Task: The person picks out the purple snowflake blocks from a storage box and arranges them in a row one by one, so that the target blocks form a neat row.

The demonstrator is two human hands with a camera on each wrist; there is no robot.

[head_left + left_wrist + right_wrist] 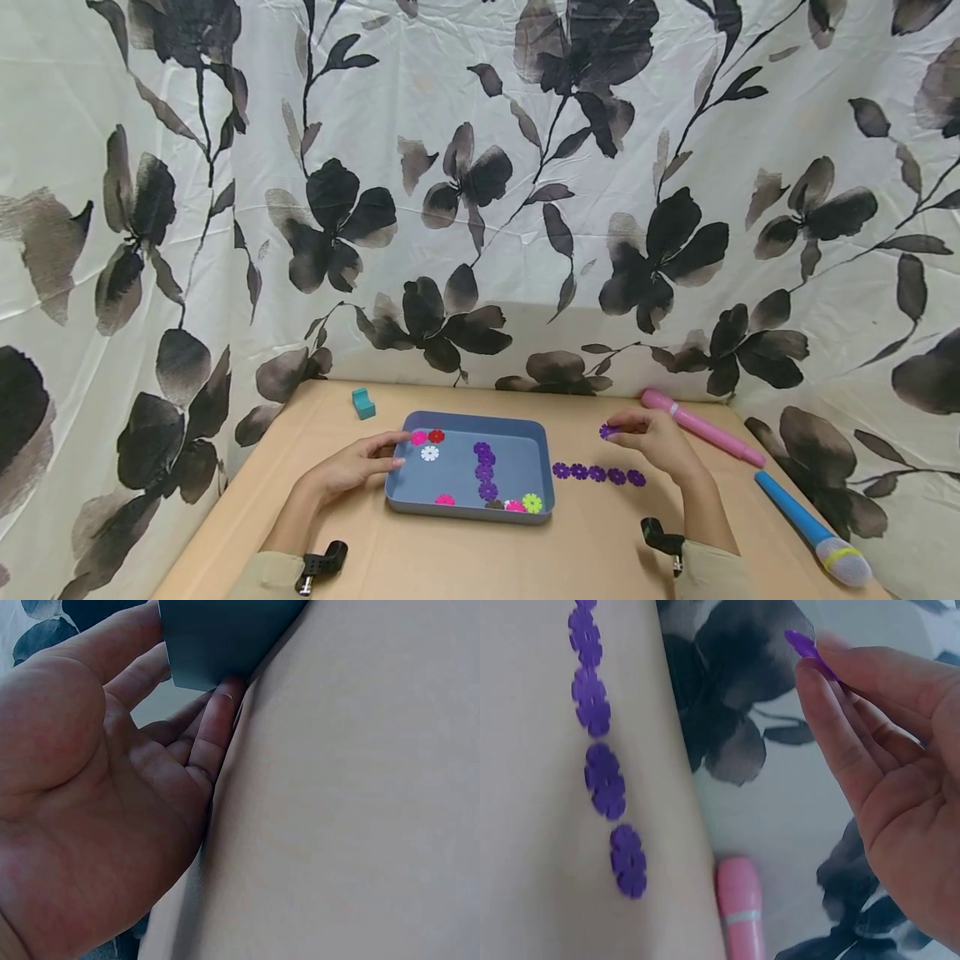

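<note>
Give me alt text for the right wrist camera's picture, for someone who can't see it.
A right hand pinches a purple flower-shaped disc. At left, a row of matching purple discs runs down a pale tabletop. A pink rod with a pale band shows near the bottom, with floral-print fabric in the background.
</note>
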